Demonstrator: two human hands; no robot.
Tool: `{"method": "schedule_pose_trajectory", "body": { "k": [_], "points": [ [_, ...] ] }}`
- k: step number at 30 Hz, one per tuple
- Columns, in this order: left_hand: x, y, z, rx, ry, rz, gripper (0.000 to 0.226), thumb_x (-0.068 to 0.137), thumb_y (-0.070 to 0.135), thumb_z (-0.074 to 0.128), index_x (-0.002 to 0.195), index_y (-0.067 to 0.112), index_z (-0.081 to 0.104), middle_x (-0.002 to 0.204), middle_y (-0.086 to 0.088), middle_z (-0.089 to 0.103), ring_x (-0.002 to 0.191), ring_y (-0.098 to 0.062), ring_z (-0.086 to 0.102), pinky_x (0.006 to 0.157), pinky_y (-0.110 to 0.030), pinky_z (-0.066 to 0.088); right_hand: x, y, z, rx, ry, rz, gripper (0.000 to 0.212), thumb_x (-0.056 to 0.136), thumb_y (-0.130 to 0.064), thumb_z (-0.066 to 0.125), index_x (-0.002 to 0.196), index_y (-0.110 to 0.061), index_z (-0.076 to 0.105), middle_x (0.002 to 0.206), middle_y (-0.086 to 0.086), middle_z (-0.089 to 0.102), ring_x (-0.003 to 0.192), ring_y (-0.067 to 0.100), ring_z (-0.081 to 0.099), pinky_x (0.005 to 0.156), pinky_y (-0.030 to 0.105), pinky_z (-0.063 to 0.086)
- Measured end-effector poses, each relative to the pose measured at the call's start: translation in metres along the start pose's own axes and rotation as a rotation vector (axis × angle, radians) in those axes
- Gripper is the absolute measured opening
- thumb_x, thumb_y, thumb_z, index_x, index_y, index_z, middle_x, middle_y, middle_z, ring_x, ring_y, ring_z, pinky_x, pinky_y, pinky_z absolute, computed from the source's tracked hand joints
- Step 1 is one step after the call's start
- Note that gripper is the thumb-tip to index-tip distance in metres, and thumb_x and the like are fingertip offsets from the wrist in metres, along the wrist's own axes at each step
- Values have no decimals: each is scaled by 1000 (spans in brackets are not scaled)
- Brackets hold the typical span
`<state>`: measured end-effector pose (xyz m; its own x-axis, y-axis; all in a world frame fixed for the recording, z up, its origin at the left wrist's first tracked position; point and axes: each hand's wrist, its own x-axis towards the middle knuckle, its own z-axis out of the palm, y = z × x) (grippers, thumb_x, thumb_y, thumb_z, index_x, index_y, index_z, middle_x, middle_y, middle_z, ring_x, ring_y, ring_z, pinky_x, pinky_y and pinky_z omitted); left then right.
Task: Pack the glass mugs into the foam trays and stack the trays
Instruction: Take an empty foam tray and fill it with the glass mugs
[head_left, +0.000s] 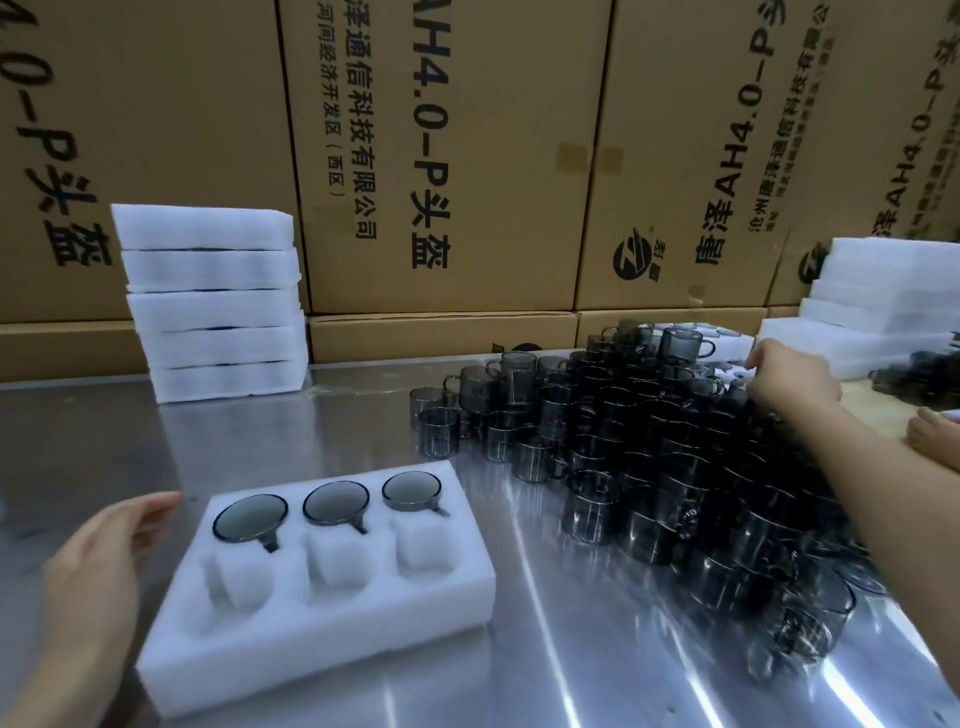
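A white foam tray (322, 634) with six pockets lies on the steel table in front of me. Three smoky glass mugs (336, 501) fill its far row; the near row holds nothing. My left hand (98, 561) hovers open just left of the tray, fingers apart, not touching it. My right hand (792, 376) reaches far across a dense crowd of loose dark glass mugs (649, 467) on the right. Its fingers curl down among the far mugs; whether they hold one is hidden. A stack of several foam trays (218, 306) stands at the back left.
Tall cardboard boxes (457, 156) wall off the back of the steel table (571, 649). More white foam trays (878, 306) are piled at the far right, with mugs beside them. Another person's hand (935, 436) rests at the right edge.
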<state>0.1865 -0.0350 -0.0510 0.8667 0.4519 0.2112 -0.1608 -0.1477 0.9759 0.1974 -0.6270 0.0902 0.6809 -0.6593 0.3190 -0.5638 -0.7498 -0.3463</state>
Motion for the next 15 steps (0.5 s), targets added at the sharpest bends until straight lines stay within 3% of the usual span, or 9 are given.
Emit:
{"method": "schedule_pose_trajectory", "body": {
  "k": [3, 4, 5, 8, 12, 15],
  "points": [
    [-10, 8, 2, -88, -9, 52, 35, 85, 44, 48, 105, 22, 66, 98, 13, 68, 90, 5, 61, 83, -13, 49, -5, -8, 0, -17, -20, -41, 30, 88, -10, 51, 116, -20, 56, 112, 18, 59, 104, 37, 52, 78, 35, 44],
    [-10, 7, 1, -100, -18, 56, 35, 83, 44, 48, 102, 22, 67, 94, 14, 68, 85, 7, 61, 78, -10, 49, -6, -11, 0, -12, -18, -58, 30, 88, -10, 51, 115, -21, 56, 113, 17, 60, 103, 36, 53, 77, 35, 44],
    [-10, 4, 2, -99, 16, 53, 30, 83, 41, 48, 97, 24, 69, 93, 13, 68, 86, 2, 62, 81, -16, 50, -8, -13, 0, -4, -15, -75, 29, 89, -10, 51, 115, -21, 56, 112, 16, 61, 102, 36, 53, 76, 35, 44],
    [-11, 6, 6, -145, 54, -18, 21, 83, 28, 52, 86, 25, 73, 99, -3, 70, 99, -27, 63, 94, -49, 48, -11, -15, 0, 13, 1, -108, 27, 89, -10, 51, 113, -21, 56, 110, 14, 63, 98, 34, 55, 75, 35, 47],
    [-22, 14, 9, -85, 62, 98, 26, 82, 27, 48, 87, 22, 72, 88, 9, 70, 88, -18, 62, 84, -40, 49, -20, -16, -6, 129, 46, -141, 27, 89, -8, 50, 113, -20, 55, 108, 13, 64, 100, 34, 54, 71, 35, 45],
    [-26, 21, 11, -98, 47, 122, 24, 86, 20, 47, 81, 24, 71, 89, 6, 69, 88, -21, 61, 88, -43, 47, -28, -26, -15, 197, 65, -215, 25, 91, -11, 55, 114, -20, 55, 111, 12, 64, 94, 30, 54, 71, 35, 44]
  ]
}}
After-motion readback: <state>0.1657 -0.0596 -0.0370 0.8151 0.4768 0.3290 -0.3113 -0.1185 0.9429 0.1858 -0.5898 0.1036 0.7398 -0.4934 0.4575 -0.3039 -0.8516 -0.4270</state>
